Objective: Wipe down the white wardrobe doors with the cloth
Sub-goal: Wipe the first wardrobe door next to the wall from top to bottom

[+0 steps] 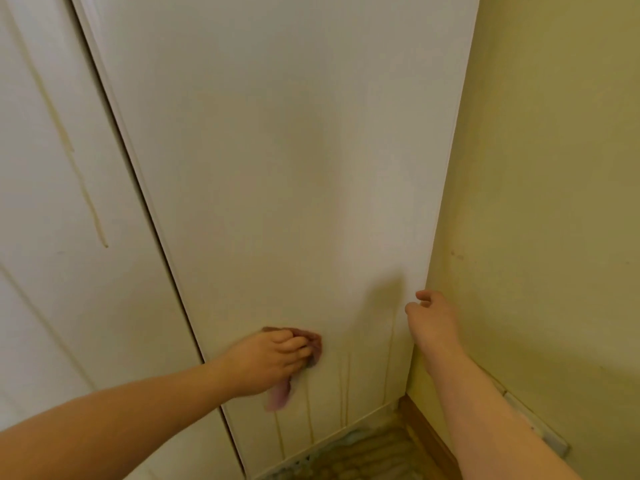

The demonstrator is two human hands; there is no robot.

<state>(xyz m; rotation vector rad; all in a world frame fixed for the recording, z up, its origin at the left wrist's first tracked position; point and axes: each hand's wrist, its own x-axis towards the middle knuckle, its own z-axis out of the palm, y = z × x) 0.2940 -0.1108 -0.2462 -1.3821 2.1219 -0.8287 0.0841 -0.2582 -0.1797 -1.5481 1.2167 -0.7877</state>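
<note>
A white wardrobe door (277, 168) fills the middle of the head view, with yellowish drip streaks running down its lower part. My left hand (266, 362) grips a reddish-purple cloth (310, 341) and holds it against the low part of this door; a loose end of the cloth hangs below the hand. My right hand (433, 317) hovers by the door's right edge with fingers loosely curled, holding nothing. A second white door (52, 237) at the left carries a long yellowish drip streak.
A yellow-green wall (554, 202) meets the wardrobe at the right. A wooden skirting board (429, 434) runs along its base, and a white wall socket (533, 424) sits low on it. Patterned floor (367, 455) shows at the bottom.
</note>
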